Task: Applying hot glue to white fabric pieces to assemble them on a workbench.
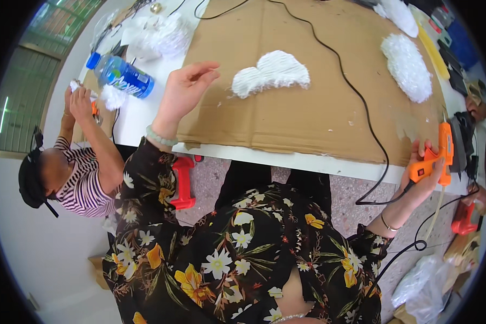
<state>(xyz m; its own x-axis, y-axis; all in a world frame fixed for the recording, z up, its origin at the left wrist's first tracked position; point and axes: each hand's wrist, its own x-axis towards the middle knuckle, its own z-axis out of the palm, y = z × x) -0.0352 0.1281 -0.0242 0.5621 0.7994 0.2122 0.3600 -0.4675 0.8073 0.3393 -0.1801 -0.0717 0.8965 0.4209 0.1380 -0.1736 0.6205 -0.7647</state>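
My right hand (429, 175) is wrapped round the handle of an orange hot glue gun (445, 144) at the table's right edge, its nozzle pointing to the far side. A pale glue stick trails from the gun's near end. My left hand (189, 89) hovers over the left part of the cardboard sheet (286, 127), fingers loosely bent, thumb apart from them, nothing visible between. Just right of it lies a white, cloud-shaped fluffy piece (272, 73), flat and with a frayed lower edge, untouched by either hand.
White fluffy pieces (407, 67) lie at the far right. A blue-capped bottle (123, 75) lies tilted at the left, near white fluff (164, 38). A black cord (356, 92) crosses the cardboard. Another person (81, 173) works at the left. A red stool (183, 183) stands below.
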